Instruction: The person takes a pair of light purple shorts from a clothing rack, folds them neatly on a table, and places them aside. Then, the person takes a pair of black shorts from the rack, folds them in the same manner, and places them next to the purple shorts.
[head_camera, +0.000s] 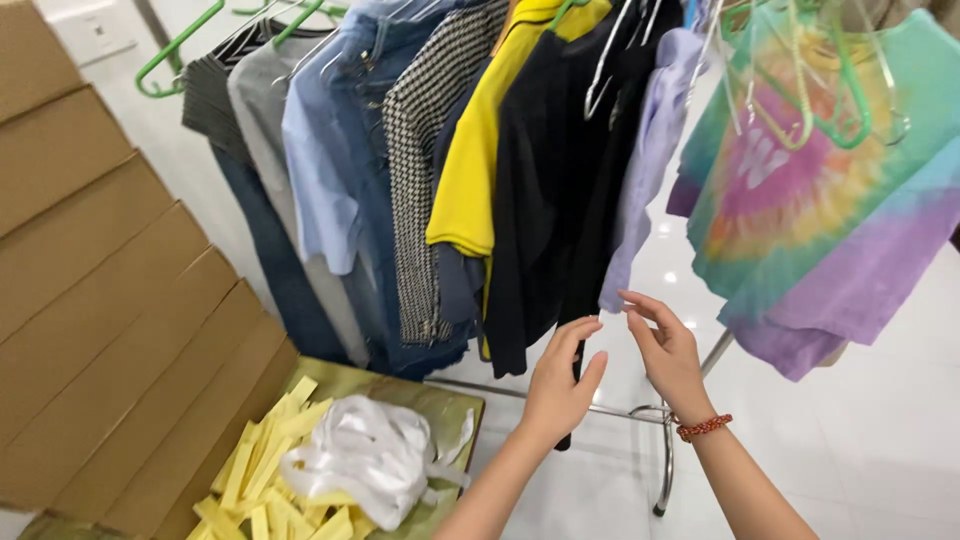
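Note:
My left hand (558, 385) and my right hand (665, 350) are raised close together in front of a clothes rack, fingers apart, holding nothing that I can see. The fingertips nearly meet just below a black garment (540, 200) and beside a lilac shirt (645, 160). A red beaded bracelet (703, 428) circles my right wrist. On the rack also hang a yellow top (475, 150), a houndstooth piece (420, 150), denim (365, 120) and a tie-dye shirt (830, 190).
A row of flat cardboard boxes (110, 300) leans at the left. Below it a gold tray (440, 405) holds yellow strips (260, 470) and white plastic bags (365, 455). The chrome rack leg (665, 470) stands on a white tiled floor (880, 430). Green hangers (180, 45) stick out above.

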